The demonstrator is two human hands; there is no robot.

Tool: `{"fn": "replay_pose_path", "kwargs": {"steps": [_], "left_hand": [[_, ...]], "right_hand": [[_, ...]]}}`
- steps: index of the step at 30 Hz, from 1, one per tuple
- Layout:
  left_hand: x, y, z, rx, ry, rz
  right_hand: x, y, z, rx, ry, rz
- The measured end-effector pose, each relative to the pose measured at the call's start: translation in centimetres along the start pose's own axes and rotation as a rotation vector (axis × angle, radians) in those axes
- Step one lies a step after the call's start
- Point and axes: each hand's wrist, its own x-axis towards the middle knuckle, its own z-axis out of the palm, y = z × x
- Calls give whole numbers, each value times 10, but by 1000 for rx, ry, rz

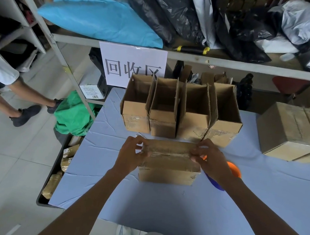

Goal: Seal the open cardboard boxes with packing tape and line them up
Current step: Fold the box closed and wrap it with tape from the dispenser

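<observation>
Both hands meet at the closed cardboard box (170, 163) that sits on the blue-covered worktop (159, 202), straight ahead of the person. The left hand (129, 156) curls round the box's left end, thumb and fingers pinching the top edge near the corner. The right hand (213, 161) does the same at the right end, its fingers bent over the top flap and gripping the corner. Between the two hands the flaps lie shut, with a glossy strip of clear packing tape (169, 154) running along the middle seam. Just beyond the hands, touching side by side, stands a row of four open cardboard boxes (182, 109), flaps upright, with old tape on their near faces. Behind the right hand, partly hidden by the wrist, lies an orange and blue tape dispenser (234, 170); how much of it rests on the worktop cannot be told. Farther right of that hand sit two sealed boxes (293, 132), close together. Beyond the open row, a white paper sign (131, 65) hangs from a metal shelf (196, 57) loaded with black and blue plastic bags.
</observation>
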Motion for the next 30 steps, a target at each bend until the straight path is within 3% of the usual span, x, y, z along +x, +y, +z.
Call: {"fn": "replay_pose_path", "kwargs": {"steps": [5,9,12,16,26,30], "left_hand": [[2,6,4,28,72,18],[7,6,5,-95,88,-159],[8,3,6,-159,120,-281],[9,6,7,-121,150,-273],[8,13,11,-144,113,-273],[5,18,15,-155,83,-223]], "right_hand": [[-2,-3,7,-30,47,38],[-7,-1,12,34,102,138],[-11,2,11,61,57,61],[-16,7,7,-32,45,-95],[6,22,-17,305,27,215],[-3,45,-5,81,190,489]]}}
